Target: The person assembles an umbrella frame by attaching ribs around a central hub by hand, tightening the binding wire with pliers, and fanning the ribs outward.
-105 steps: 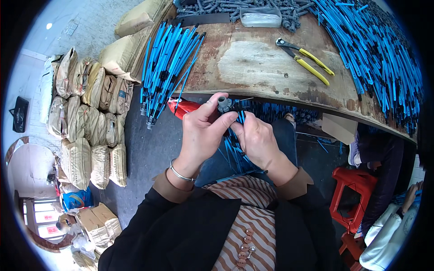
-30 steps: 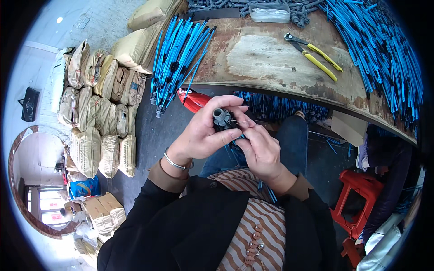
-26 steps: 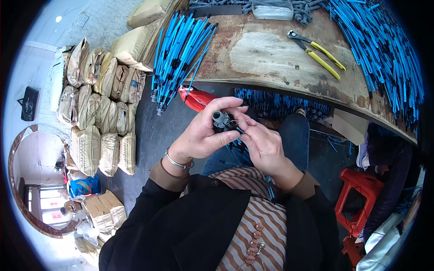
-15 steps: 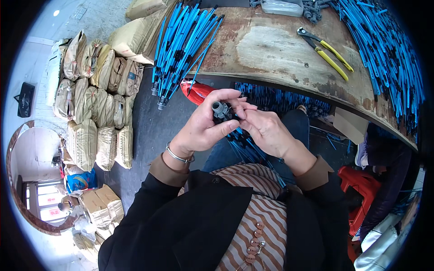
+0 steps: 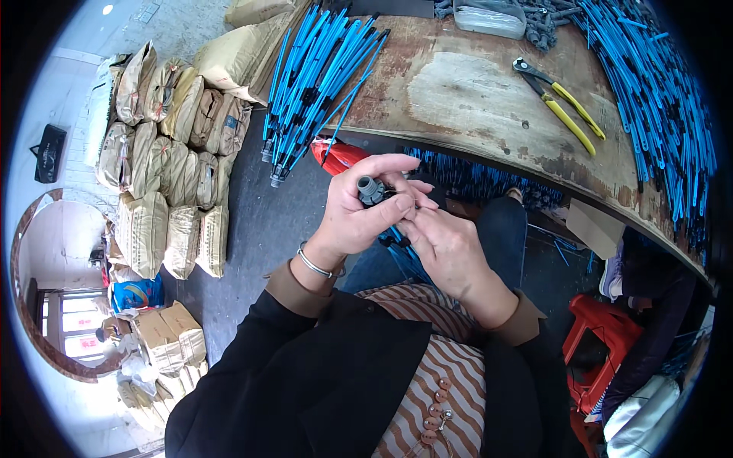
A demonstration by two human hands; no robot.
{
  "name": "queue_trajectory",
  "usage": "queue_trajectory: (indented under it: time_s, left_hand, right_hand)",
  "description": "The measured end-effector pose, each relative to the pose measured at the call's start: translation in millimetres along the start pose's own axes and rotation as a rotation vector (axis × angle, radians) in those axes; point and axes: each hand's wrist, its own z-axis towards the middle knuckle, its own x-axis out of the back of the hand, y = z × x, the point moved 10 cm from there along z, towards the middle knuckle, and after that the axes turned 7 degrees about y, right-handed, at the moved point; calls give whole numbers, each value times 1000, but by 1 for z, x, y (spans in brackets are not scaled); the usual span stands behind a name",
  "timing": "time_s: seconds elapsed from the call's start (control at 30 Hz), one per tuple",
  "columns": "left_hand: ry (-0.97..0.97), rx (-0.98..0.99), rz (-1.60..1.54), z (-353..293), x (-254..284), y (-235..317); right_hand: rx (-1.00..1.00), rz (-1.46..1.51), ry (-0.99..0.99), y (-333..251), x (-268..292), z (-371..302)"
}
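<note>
My left hand (image 5: 353,206) is closed around a dark grey plastic fitting (image 5: 370,190) with a round, hollow end facing up. Pressed against it, my right hand (image 5: 447,240) has its fingertips together at the fitting's side; whatever they pinch is hidden. Several blue rods with black parts (image 5: 403,248) hang below my hands, over my lap. Whether they join the fitting cannot be made out. On the wooden table (image 5: 466,91) ahead, a bundle of blue rods (image 5: 317,80) sticks out over the left edge, with grey ends pointing toward me.
Yellow-handled pliers (image 5: 563,107) lie on the table, near a clear tray (image 5: 490,18) and grey fittings (image 5: 540,30). A big pile of blue rods (image 5: 649,99) covers the right end. Stacked sacks (image 5: 172,175) stand at left, a red stool (image 5: 603,343) at right; another person's leg shows beside it.
The view has shifted slightly, so the table and sacks appear a little displaced. My right hand has turned and sits slightly lower against the left; the fitting stays in my left hand.
</note>
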Motion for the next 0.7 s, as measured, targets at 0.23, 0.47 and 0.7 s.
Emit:
queue_trajectory:
  time_s: [0.23,0.47,0.7]
  left_hand:
    - [-84,-32,75,-4,-8,3]
    - [-200,-81,263,-13,-13,12]
    - [-180,-33,150,-15,-7,8]
  right_hand:
    - [3,103,204,17,25,-10]
    - [-15,234,87,22,4,-4]
    - [-87,277,140,28,6,-6]
